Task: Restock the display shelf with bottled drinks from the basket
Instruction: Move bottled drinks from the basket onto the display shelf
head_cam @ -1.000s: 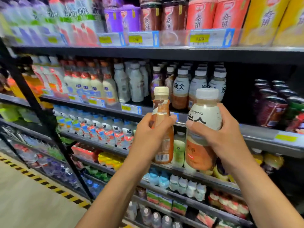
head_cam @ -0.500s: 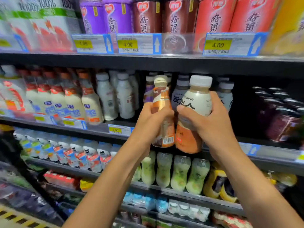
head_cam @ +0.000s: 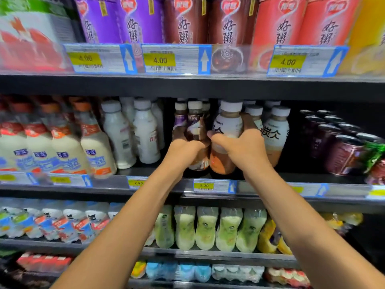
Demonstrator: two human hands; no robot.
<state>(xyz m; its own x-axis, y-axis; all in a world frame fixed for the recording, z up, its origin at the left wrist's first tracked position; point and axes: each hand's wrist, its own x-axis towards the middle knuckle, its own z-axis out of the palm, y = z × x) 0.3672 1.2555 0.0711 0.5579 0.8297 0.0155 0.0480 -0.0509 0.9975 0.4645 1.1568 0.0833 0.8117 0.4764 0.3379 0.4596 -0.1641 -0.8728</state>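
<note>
My left hand (head_cam: 183, 149) grips a slim brown bottle (head_cam: 196, 130) with a cream cap. My right hand (head_cam: 241, 147) grips a fatter white-and-orange bottle (head_cam: 226, 126) with a white cap. Both bottles stand upright side by side, pushed in over the front of the middle shelf (head_cam: 270, 184), their bases just above or on its deck. Matching white-and-orange bottles (head_cam: 276, 132) stand to the right, and similar slim bottles (head_cam: 180, 117) are behind the left hand. No basket is in view.
White milk bottles (head_cam: 145, 132) and orange-capped bottles (head_cam: 93, 147) fill the shelf's left part; dark cans (head_cam: 341, 147) fill the right. Porridge cups (head_cam: 183, 19) line the shelf above. Green drink bottles (head_cam: 206, 228) stand on the shelf below. Price tags (head_cam: 204, 185) run along the shelf edges.
Both hands have carried their bottles forward and up into the middle shelf. The camera has come closer to the shelf.
</note>
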